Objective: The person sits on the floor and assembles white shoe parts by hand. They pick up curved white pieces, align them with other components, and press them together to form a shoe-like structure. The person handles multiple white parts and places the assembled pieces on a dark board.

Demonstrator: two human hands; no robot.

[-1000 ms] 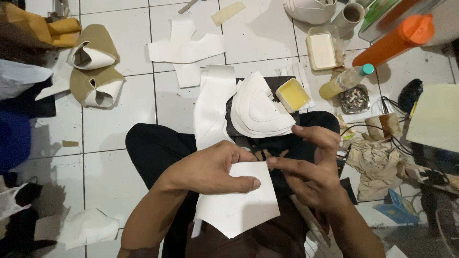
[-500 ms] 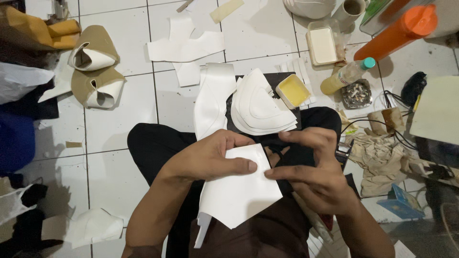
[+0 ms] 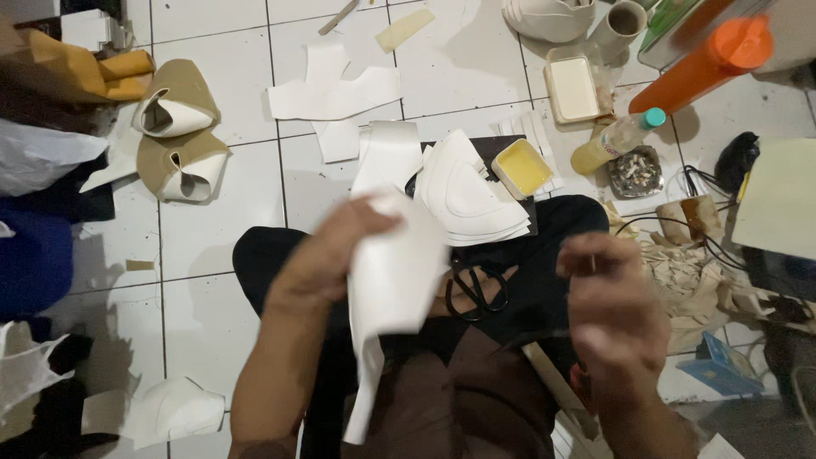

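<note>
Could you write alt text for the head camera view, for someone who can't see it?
Seen from above, a seated person's left hand lifts a white cut sheet while the blurred right hand hovers apart from it. Black scissors lie on the lap, beside stacked white pieces and a yellow tub on the tiled floor.

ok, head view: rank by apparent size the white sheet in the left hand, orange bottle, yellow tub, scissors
1. white sheet, nearest the camera, so it looks bigger
2. orange bottle
3. scissors and yellow tub: too close to rank; the scissors are partly hidden
</note>
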